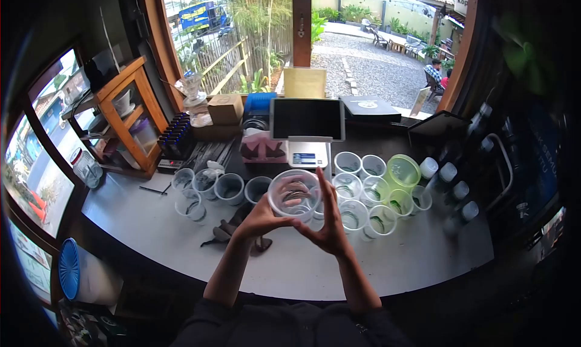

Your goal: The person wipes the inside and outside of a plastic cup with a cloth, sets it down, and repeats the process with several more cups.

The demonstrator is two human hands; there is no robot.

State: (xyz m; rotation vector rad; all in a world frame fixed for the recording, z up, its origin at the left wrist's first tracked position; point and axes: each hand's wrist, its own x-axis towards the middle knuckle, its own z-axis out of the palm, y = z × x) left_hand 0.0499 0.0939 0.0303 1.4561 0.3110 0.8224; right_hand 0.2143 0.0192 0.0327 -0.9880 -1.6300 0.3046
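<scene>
Between my two hands is a clear plastic cup (295,192), its round rim facing up toward the camera. My left hand (261,218) wraps the cup's lower left side. My right hand (330,220) is at its right side, thumb near the base and fingers raised along the wall. Just right of it, clear cups (381,220) stand in rows on the counter, and a greenish container (403,171) is behind them. To the left are several more cups (229,188). A dark cloth (225,231) lies beside my left forearm.
A tablet (307,119) on a stand is at the counter's back, with a tissue pack (264,148) to its left. Bottles (449,171) line the right side. A wooden cabinet (130,114) and a blue-lidded container (91,274) are at left. A person (433,71) sits outside.
</scene>
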